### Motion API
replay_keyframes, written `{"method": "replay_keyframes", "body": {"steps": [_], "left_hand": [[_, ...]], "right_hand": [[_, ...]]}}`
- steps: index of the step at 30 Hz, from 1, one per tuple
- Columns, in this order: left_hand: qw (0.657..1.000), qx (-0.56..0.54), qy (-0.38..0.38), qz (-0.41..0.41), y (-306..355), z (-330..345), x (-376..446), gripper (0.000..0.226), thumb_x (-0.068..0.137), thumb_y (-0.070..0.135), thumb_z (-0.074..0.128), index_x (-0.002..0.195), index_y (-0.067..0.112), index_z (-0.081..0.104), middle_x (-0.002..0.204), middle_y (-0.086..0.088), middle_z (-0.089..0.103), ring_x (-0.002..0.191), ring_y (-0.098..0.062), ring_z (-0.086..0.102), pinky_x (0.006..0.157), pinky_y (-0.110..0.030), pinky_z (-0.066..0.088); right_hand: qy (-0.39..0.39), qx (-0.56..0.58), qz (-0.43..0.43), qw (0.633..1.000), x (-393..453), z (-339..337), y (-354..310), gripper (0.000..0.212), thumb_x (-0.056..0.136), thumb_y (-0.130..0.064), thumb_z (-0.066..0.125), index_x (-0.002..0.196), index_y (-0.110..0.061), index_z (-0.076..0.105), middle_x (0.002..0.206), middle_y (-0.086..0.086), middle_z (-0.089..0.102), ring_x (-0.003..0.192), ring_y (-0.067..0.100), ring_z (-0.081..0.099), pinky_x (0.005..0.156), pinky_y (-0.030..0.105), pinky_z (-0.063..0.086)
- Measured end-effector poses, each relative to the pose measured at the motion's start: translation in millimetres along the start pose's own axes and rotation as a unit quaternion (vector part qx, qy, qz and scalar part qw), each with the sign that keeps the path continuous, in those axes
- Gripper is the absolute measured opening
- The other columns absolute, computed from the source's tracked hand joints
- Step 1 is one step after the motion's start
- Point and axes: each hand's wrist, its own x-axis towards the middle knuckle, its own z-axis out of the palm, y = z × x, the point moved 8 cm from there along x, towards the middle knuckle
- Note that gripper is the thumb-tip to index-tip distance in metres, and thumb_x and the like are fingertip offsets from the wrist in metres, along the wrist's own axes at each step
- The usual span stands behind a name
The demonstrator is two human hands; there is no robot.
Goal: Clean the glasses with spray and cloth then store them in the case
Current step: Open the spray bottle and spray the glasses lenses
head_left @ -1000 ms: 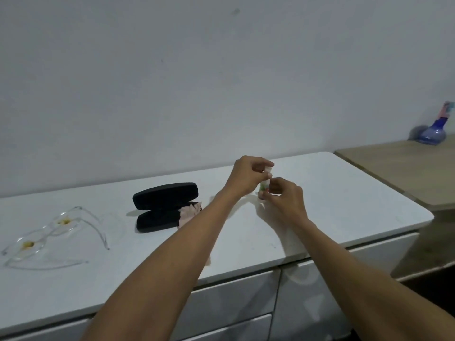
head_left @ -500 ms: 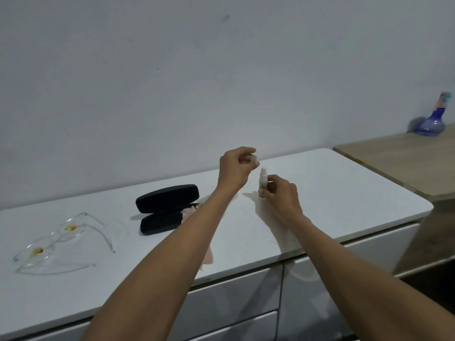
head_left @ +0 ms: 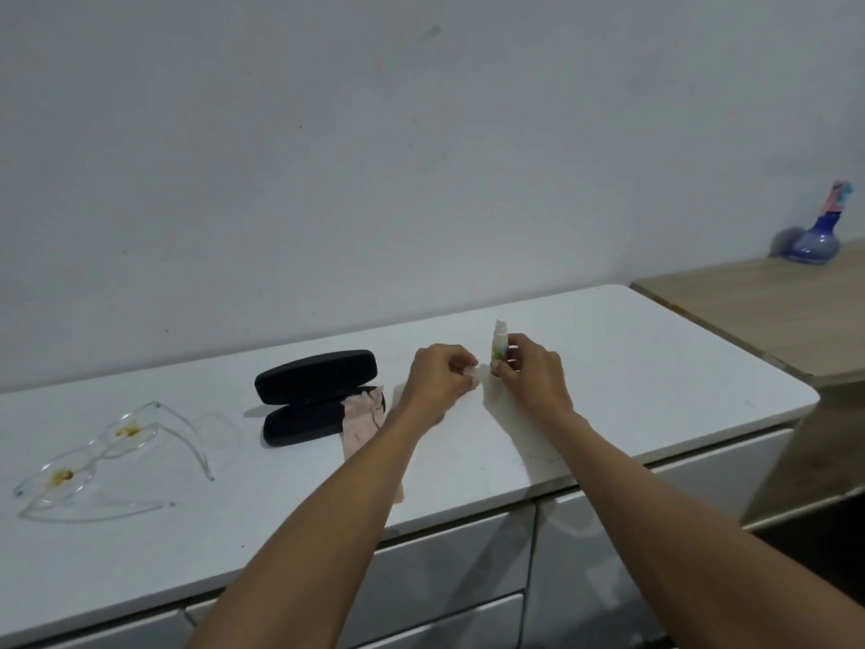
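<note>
My right hand (head_left: pixel 531 374) grips a small white spray bottle (head_left: pixel 499 341) with a green label, upright on the white cabinet top (head_left: pixel 655 367), its nozzle bare. Just left of it my left hand (head_left: pixel 440 379) pinches the bottle's small clear cap (head_left: pixel 470 373) low over the surface. A black glasses case (head_left: pixel 318 395) lies open to the left, with a pale pink cloth (head_left: pixel 362 421) hanging out of it and partly hidden by my left forearm. Clear-framed glasses (head_left: pixel 89 461) with orange-brown smears on both lenses lie at the far left, arms unfolded.
The cabinet top ends at a front edge above white drawers (head_left: pixel 449 578). A wooden table (head_left: pixel 772 311) adjoins on the right, carrying a blue vase (head_left: pixel 817 241) against the wall. A grey wall runs behind everything.
My left hand pulled the cap off the bottle, lifted it away to the left, then lowered it toward the cabinet top. My right hand kept the bottle upright in place.
</note>
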Motion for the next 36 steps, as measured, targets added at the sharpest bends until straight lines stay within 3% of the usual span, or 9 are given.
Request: {"method": "replay_keyframes", "body": {"steps": [4,7,8,10,15,19,25,30,36], "left_hand": [[1.000,0.019,-0.017,0.006,5,0,-5,0.041,0.068,-0.010,0.080,0.104,0.007,0.074,0.081,-0.003,0.064,0.071,-0.016,0.058,0.078,-0.044,0.061],[0.999,0.025,-0.038,0.027,19,-5,-13,0.053,0.071,0.000,0.082,0.119,0.016,0.067,0.102,-0.005,0.063,0.091,-0.017,0.059,0.071,-0.028,0.059],[0.996,0.053,-0.040,0.052,26,-9,-14,0.053,0.073,0.007,0.084,0.122,0.018,0.066,0.106,-0.004,0.065,0.097,-0.018,0.060,0.072,-0.023,0.057],[0.984,0.136,-0.030,0.114,44,-24,-18,0.052,0.077,0.024,0.084,0.125,0.022,0.064,0.110,-0.002,0.070,0.102,-0.017,0.064,0.086,-0.028,0.054],[0.941,0.238,0.059,0.232,90,-82,-43,0.040,0.085,0.034,0.073,0.123,0.022,0.067,0.112,0.005,0.073,0.107,-0.015,0.064,0.095,-0.038,0.051],[0.908,0.279,0.153,0.273,108,-151,-73,0.038,0.086,0.033,0.072,0.121,0.019,0.068,0.116,0.004,0.071,0.111,-0.018,0.061,0.093,-0.033,0.051],[0.889,0.335,0.235,0.207,80,-264,-124,0.036,0.086,0.035,0.072,0.120,0.022,0.068,0.119,0.004,0.068,0.114,-0.019,0.058,0.094,-0.034,0.050],[0.883,0.372,0.260,0.120,32,-341,-178,0.034,0.086,0.037,0.068,0.119,0.026,0.069,0.120,0.004,0.067,0.114,-0.020,0.058,0.100,-0.039,0.047],[0.893,0.408,0.186,-0.031,-39,-390,-227,0.043,0.085,0.022,0.063,0.126,0.033,0.064,0.126,0.004,0.062,0.119,-0.018,0.055,0.100,-0.037,0.047]], "right_hand": [[-0.001,0.000,0.005,1.000,1,2,0,0.027,0.092,-0.015,0.065,0.119,-0.017,0.067,0.112,0.005,0.076,0.101,0.025,0.070,0.080,0.032,0.049],[-0.006,0.007,0.018,1.000,3,4,0,0.026,0.092,-0.012,0.064,0.117,-0.015,0.066,0.110,0.006,0.075,0.101,0.026,0.070,0.080,0.033,0.050],[-0.002,0.009,0.020,1.000,4,3,-2,0.025,0.092,-0.011,0.064,0.117,-0.014,0.066,0.109,0.007,0.075,0.100,0.027,0.070,0.080,0.034,0.051],[0.020,0.015,0.006,1.000,4,-2,-16,0.024,0.092,-0.011,0.063,0.116,-0.012,0.066,0.101,0.007,0.076,0.097,0.029,0.070,0.080,0.036,0.053],[0.102,0.030,-0.076,0.991,1,-13,-88,0.033,0.092,-0.009,0.057,0.124,-0.011,0.060,0.100,0.012,0.073,0.089,0.031,0.066,0.079,0.040,0.054],[0.094,0.056,-0.147,0.983,-8,7,-161,0.057,0.093,-0.009,0.057,0.146,-0.019,0.041,0.097,0.013,0.070,0.084,0.031,0.063,0.071,0.038,0.051],[0.040,0.090,-0.258,0.961,-44,67,-256,0.077,0.093,-0.006,0.057,0.159,-0.028,0.025,0.083,0.010,0.070,0.070,0.029,0.063,0.068,0.035,0.049],[-0.037,0.107,-0.301,0.947,-83,129,-301,0.075,0.091,-0.007,0.058,0.155,-0.035,0.033,0.092,0.007,0.069,0.075,0.029,0.065,0.073,0.040,0.056],[-0.087,0.119,-0.325,0.934,-116,180,-324,0.073,0.089,-0.006,0.058,0.153,-0.034,0.037,0.095,0.010,0.067,0.079,0.032,0.065,0.079,0.048,0.057]]}}
